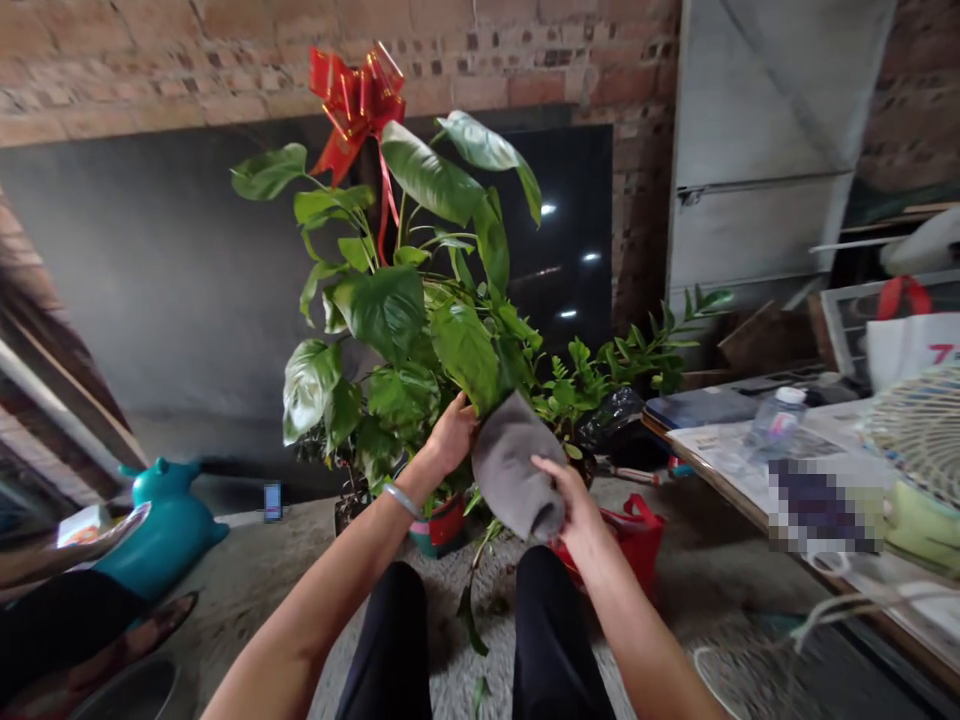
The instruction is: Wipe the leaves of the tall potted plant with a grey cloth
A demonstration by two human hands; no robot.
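Gray cloth (514, 465), bunched and draped, in front of the lower leaves of a big leafy plant (386, 310), over the gap between the person's knees. Right hand (574, 500) grips it at the right side, one finger laid across the front, others curled at the edge. Left hand (450, 438) is up by the tip of a broad green leaf (463, 352), just left of the cloth; fingers bent, tips partly hidden, cannot tell if they pinch the leaf. Silver bracelet (403, 500) on left wrist.

Plant stands in a red and green pot (439, 530), red bow (358, 105) at top. Loose greenery hangs below the cloth toward the floor. Smaller plant (649, 350) to the right. Red bag (637, 540) on the floor beside the right forearm.

Right: table (716, 485) with clear bottle (780, 418), papers, fan (919, 430), white bag (911, 350) with red handles, one pixelated item. Left: teal animal-shaped toy (165, 530), another person's leg and sandaled foot (165, 625) beside it, phone-like object (272, 501) near the panel's base. Behind: dark panel (187, 300), brick wall (487, 60), pale metal door (757, 110).
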